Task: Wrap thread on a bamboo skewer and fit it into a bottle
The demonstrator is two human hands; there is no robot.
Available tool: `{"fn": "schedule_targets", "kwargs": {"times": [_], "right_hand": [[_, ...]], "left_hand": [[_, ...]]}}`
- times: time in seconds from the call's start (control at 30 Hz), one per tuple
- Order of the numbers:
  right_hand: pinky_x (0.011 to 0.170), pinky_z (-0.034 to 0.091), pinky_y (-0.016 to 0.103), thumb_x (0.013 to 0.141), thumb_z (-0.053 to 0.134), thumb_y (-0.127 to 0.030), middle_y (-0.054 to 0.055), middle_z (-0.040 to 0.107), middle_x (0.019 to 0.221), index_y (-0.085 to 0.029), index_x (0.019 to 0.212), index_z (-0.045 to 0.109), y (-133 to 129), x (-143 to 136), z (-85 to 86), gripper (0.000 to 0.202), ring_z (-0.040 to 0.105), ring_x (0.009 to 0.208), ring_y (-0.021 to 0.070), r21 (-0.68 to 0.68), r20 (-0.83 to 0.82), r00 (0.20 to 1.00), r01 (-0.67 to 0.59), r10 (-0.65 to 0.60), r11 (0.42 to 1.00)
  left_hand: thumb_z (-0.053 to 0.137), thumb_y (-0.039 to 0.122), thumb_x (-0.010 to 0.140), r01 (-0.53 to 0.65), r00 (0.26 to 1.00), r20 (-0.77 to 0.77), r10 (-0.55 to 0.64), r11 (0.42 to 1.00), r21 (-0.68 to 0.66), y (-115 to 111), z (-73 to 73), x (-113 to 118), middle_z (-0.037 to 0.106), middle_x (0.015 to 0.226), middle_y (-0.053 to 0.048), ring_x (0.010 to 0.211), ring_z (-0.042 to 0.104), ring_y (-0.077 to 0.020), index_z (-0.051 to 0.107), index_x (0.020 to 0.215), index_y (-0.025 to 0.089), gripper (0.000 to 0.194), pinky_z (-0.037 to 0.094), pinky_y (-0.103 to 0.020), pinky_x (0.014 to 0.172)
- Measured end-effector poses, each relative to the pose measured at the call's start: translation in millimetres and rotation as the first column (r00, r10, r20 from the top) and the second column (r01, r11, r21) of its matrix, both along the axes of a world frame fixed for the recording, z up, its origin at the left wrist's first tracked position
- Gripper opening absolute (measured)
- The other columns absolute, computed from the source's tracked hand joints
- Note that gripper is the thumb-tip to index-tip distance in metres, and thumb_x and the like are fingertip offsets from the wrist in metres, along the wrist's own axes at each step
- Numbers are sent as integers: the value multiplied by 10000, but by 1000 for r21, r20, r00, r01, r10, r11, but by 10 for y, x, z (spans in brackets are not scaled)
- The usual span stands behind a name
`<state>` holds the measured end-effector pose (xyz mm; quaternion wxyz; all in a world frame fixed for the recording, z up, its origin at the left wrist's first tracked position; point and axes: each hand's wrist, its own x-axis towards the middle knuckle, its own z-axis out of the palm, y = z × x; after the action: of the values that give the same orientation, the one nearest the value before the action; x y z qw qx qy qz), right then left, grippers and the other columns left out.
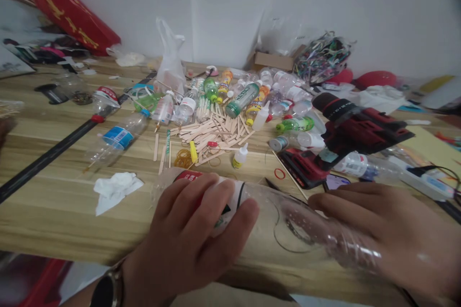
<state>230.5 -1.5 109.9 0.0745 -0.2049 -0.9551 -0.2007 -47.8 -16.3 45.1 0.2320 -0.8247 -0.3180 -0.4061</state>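
A large clear plastic bottle [266,220] with a red and white label lies on its side along the table's front edge. My left hand [201,220] rests over its labelled end, with the fingers bent around it. At the other end my right hand [382,230] is wrapped about the bottle, partly behind the clear plastic. A thin dark loop shows on or through the bottle's side. Just beyond the right hand stands a red and black cordless drill [353,129]. A small glue bottle [240,157] and a red rubber band [279,173] lie beyond the bottle.
Wooden sticks [212,132] are heaped mid-table, before many plastic bottles. Crumpled tissue [117,189] and a blue-labelled bottle [120,138] lie left, beside a long black bar [50,153]. A white power strip [421,177] is at the right. Part of another hand [5,129] shows at the left edge.
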Motion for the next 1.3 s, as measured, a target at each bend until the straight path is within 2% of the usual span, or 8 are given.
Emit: {"fn": "schedule_targets", "kwargs": {"times": [0.17,0.33,0.47,0.73,0.9,1.03,1.17,1.3], "right_hand": [[395,378,302,964,312,-58,-22,573,649,-253,1443,402,35,-19,-25,525,508,441,178,-136,-32,999,23,-27,990],[487,495,340,1022,226,-129,44,679,917,-289,1486,377,38,30,43,514,626,582,192,-112,52,999,15,-9,994],[658,584,306,1037,331,-240,45,638,1236,-320,1365,528,38,122,71,391,685,934,172,-179,-103,994,29,-48,984],[895,583,283,985,520,-269,73,550,1337,-315,1276,573,26,97,-135,300,574,1210,195,-245,-466,851,137,-240,960],[832,571,305,941,564,-157,25,676,1050,-308,1075,630,39,-42,-244,213,657,1021,178,-211,-623,724,211,-297,955],[754,567,292,944,596,-229,-2,695,965,-288,898,660,71,-31,-438,99,685,856,162,-332,-700,550,313,-455,890],[533,523,234,996,519,-402,16,724,846,-232,780,665,139,139,-747,312,704,710,165,-317,-479,638,515,-603,797],[377,378,305,1026,298,-542,57,663,592,-192,735,674,243,319,-1015,590,631,456,237,-211,-370,575,713,-729,669]], "left_hand": [[600,152,884,-12,1000,-9,13,999,30,-15,-54,38,597,1238,-62,1199,546,-285,633,1184,261,321,451,-463,979],[544,125,904,1,1000,19,-1,1000,-14,27,-92,35,610,1192,-91,1141,583,-285,622,1183,230,309,491,-482,924],[577,72,858,-19,998,59,24,997,-78,47,-128,-7,622,1151,-120,1079,611,-289,610,1166,173,326,523,-480,877],[616,144,867,-144,987,44,155,971,-191,-23,-216,-109,631,1094,-159,1004,630,-303,569,1207,129,344,576,-478,813],[587,167,867,-226,970,26,240,941,-253,-32,-280,-226,622,1091,-149,983,637,-302,525,1242,166,380,591,-475,782],[589,279,866,-290,950,32,312,912,-291,13,-353,-348,622,1077,-146,954,636,-302,508,1254,172,410,585,-458,757],[595,454,852,-369,918,10,397,861,-349,63,-367,-447,628,1021,-154,902,635,-299,528,1209,131,485,578,-442,727],[635,573,786,-456,875,-69,480,764,-456,94,-337,-547,625,1009,-143,951,629,-314,538,1187,130,605,567,-468,789]]}}
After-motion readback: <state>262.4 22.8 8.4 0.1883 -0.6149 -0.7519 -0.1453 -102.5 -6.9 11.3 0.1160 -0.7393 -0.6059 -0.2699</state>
